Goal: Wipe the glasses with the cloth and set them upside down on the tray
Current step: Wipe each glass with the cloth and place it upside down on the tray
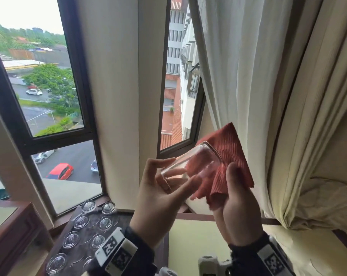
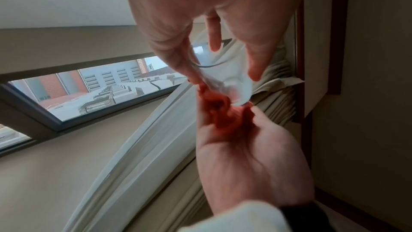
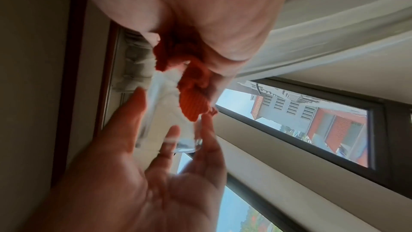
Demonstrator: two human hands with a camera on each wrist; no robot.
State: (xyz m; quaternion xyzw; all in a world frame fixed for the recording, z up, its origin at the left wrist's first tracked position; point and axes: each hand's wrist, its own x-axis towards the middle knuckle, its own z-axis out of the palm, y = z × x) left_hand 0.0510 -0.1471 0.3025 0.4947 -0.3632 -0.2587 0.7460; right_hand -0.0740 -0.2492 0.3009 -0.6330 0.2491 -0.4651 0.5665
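Note:
A clear glass (image 1: 190,166) is held tilted in the air in front of the window, its mouth pointing up and to the right. My left hand (image 1: 180,170) pinches its thick base end between thumb and fingers. My right hand (image 1: 231,188) grips a red ribbed cloth (image 1: 228,148) that is bunched against the glass's mouth end. In the left wrist view the glass (image 2: 231,77) meets the cloth (image 2: 223,110). The right wrist view also shows the cloth (image 3: 191,101) against the glass (image 3: 160,112). How far the cloth reaches inside is blurred.
At the lower left a dark tray (image 1: 89,230) carries several glasses (image 1: 81,221) standing upside down. A wooden cabinet (image 1: 15,236) stands left of it. Cream curtains (image 1: 268,96) hang at the right, and the window (image 1: 49,86) lies behind the hands.

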